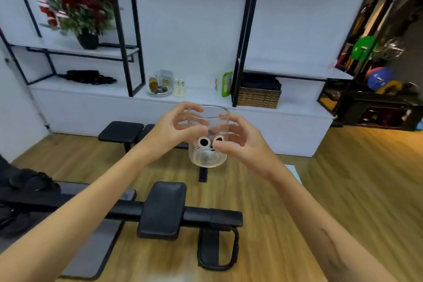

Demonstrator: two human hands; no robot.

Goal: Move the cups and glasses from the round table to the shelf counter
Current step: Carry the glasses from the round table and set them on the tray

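I see clear glass [207,138] held mid-air, upright, between me and white bench [201,98]. Left hand [176,127] fingers curl round upper wall; right hand [240,142] pinches lower side. Judge it light, rigid, slick, breakable. Best hold: mid-wall, both sides.

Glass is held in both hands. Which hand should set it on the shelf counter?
Probably right. The right hand wraps the glass low; the left hand holds its upper side. Shelf counter lies straight ahead.
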